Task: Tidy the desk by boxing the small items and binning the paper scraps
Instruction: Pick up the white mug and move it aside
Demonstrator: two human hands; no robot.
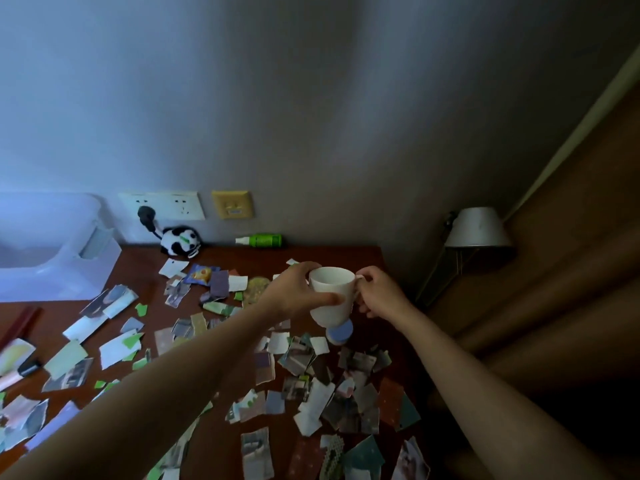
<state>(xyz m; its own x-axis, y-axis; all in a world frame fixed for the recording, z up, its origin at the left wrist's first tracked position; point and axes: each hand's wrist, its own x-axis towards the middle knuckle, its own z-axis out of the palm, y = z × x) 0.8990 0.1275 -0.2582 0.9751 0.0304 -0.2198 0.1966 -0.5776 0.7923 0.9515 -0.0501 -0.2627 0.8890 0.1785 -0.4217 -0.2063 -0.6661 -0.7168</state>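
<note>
A white mug (330, 296) is held above the dark wooden desk (353, 258), near its far right part. My left hand (294, 292) wraps around the mug's body, thumb across the front. My right hand (377, 296) pinches the mug's handle. Just below the mug sits a small round blue-topped item (341, 331). Torn paper scraps (311, 386) lie scattered over most of the desk. A white plastic box (83, 268) stands at the far left against the wall.
By the wall sit a panda plush (180, 240) and a lying green bottle (263, 240). A snack packet (201, 273) and a round biscuit-like item (256, 287) lie among the scraps. A lamp (478, 228) stands past the desk's right edge. Pens lie at the left edge.
</note>
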